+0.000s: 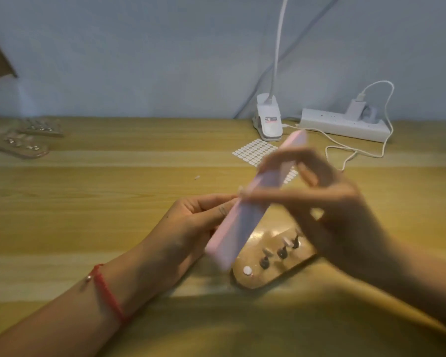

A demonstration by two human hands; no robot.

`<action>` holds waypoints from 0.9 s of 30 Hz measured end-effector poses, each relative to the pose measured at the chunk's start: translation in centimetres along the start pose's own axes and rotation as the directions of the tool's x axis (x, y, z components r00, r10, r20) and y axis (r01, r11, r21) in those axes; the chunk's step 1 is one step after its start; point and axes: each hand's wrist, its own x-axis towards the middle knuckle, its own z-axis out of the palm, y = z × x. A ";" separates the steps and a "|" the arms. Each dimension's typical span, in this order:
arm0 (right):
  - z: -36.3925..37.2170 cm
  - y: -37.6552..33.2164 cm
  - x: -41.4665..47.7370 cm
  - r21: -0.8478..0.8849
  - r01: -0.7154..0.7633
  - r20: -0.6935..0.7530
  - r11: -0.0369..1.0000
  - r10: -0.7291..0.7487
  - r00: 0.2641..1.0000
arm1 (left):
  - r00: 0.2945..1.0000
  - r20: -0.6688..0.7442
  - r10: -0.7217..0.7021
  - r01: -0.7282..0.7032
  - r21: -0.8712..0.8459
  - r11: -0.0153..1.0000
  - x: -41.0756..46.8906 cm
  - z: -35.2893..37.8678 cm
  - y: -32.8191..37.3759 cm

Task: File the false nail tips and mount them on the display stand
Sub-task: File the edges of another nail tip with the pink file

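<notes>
Red cord circles your left wrist (108, 292) nearest the near edge of the wooden tabletop (113, 176). Your left hand (191, 222) is curled with thumb and fingers pinched together against the left side of the pink nail file (245, 210); motion blur hides whatever small thing sits between those fingertips, so you cannot tell if a nail tip is there. Your right hand (319, 202) comes in from the right and grips the nail file, its thumb lying across the front face and its fingers wrapped behind the upper half. The file slants from low left to high right, raised above the tabletop. Directly below it, between your forearms, the clear display stand (276, 256) lies on the tabletop, with dark pegs in a row and a white adhesive dot (247, 270) near its closer end; pale tips seem to sit on some of the pegs, though blur makes that unsure. Behind the file, partly covered by your right hand, lies a sheet of white stickers (255, 150). Near the far edge stand a white clip lamp (268, 119) and a white power strip (345, 124) with a charger and looping cable. In the far left corner lie two more clear stands (29, 140).
</notes>
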 end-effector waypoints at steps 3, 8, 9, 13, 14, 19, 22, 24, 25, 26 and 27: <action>0.5 -0.9 -0.3 -0.003 0.116 0.074 0.993 -0.115 0.991 | 1.000 0.003 -0.016 0.016 0.030 0.999 0.0 0.0 0.2; -0.7 0.4 0.2 -0.035 -0.045 -0.013 0.998 0.045 0.999 | 0.999 -0.026 0.018 -0.018 -0.016 1.000 0.0 -0.1 -0.2; 0.1 -0.6 -0.3 -0.026 0.015 0.029 1.000 -0.014 0.999 | 1.000 -0.019 0.002 -0.002 -0.001 1.000 -0.1 -0.1 -0.1; -1.0 -0.2 0.4 -0.083 0.034 0.101 0.996 -0.025 0.995 | 0.998 -0.052 0.017 -0.016 0.031 0.999 0.0 0.0 -0.3; -1.7 0.5 0.8 -0.088 -0.055 0.064 0.995 0.061 0.996 | 0.997 -0.071 0.035 -0.031 0.049 0.998 0.1 0.0 -0.4; 0.5 -2.0 -0.7 -0.042 0.084 0.149 0.996 -0.077 0.986 | 0.999 -0.015 0.032 -0.030 0.132 0.991 -0.2 0.0 -0.4; -1.2 -0.5 0.4 -0.063 -0.001 0.115 0.998 0.009 0.993 | 0.998 -0.035 0.057 -0.050 0.171 0.984 -0.1 -0.1 -0.5; -1.8 0.2 1.0 -0.087 -0.094 0.049 0.992 0.098 0.994 | 0.996 -0.043 0.076 -0.065 0.210 0.976 -0.1 -0.1 -0.6; -1.4 -0.3 0.7 -0.092 -0.085 0.060 0.992 0.091 0.994 | 0.997 -0.029 0.073 -0.066 0.201 0.977 -0.1 -0.1 -0.5; -0.7 -1.1 0.2 -0.089 -0.036 0.093 0.995 0.044 0.995 | 0.998 -0.009 0.063 -0.061 0.182 0.981 -0.2 -0.1 -0.5; 0.0 -2.0 -0.4 -0.068 0.034 0.136 0.997 -0.025 0.990 | 0.999 0.003 0.051 -0.051 0.170 0.984 -0.3 0.0 -0.4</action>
